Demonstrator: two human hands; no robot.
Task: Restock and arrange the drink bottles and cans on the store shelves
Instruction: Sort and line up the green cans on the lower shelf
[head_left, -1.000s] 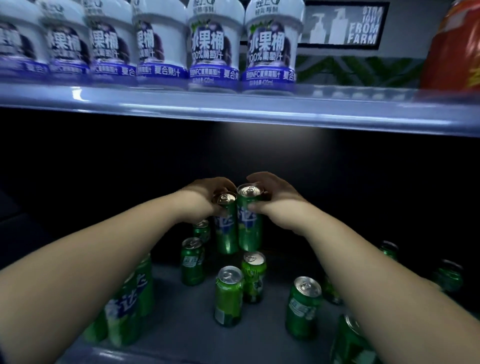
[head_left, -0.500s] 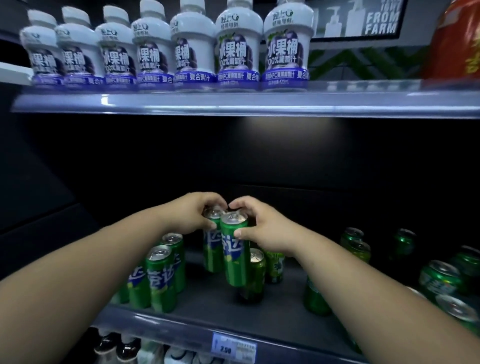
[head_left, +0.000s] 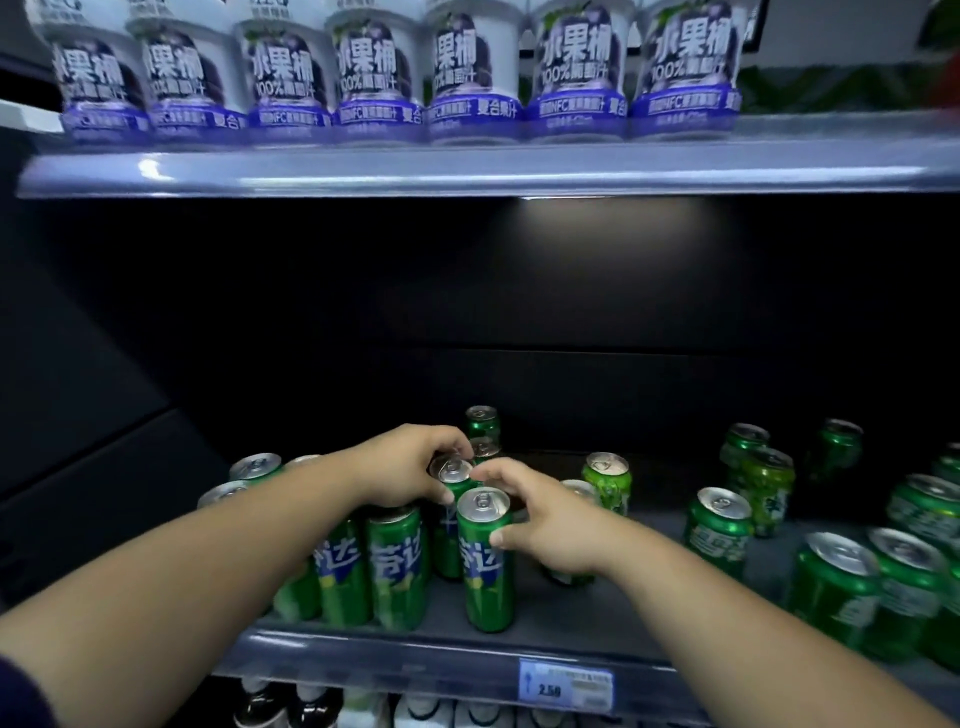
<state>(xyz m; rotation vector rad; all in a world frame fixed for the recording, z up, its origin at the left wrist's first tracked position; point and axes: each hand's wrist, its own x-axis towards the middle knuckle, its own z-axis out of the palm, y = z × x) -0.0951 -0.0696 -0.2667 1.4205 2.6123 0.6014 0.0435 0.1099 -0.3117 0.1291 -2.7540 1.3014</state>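
Right hand (head_left: 550, 525) curls round the near tall green can (head_left: 485, 566) at the dark shelf (head_left: 597, 613) front; left hand (head_left: 410, 467) grips the far tall green can (head_left: 451, 486) by its top. Short green cans (head_left: 719, 530) stand scattered right, purple juice bottles (head_left: 374, 78) above.

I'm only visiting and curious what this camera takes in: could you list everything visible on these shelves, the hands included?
Juice bottles: seven, white with purple labels, in a row on the top shelf.
Tall cans: roughly ten, green, upright on the left half of the middle shelf; the arms hide some.
Short cans: roughly ten, green, scattered over the right half of that shelf.
Price tag: one, blue and white, on the middle shelf's front edge.
Lower bottles: several, dark and white, below, mostly cut off.
Left hand: grips the top of the rear tall can.
Right hand: holds the front tall can.
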